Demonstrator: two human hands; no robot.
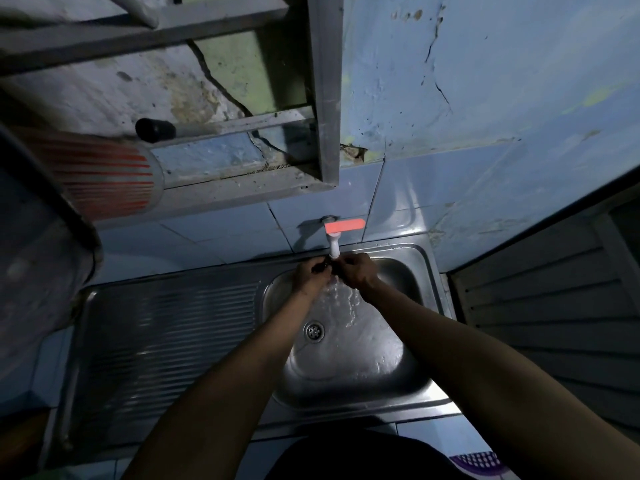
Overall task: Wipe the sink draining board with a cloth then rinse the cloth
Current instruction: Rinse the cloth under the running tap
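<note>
I see the dark cloth (pixel 323 268) bunched under the tap (pixel 334 247), my left hand (pixel 310 273) and right hand (pixel 356 271) together, clamped on it above the basin (pixel 408 271). Squeezing hard could splash the ribbed draining board (pixel 166 327).

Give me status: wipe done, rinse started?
Wipe looks done: the draining board has nothing on it and neither hand is there. In hand: left hand and right hand hold a small dark cloth under the tap, with water running into the sink. Left: finish rinsing and shut the tap; its handle hasn't been turned back.
</note>
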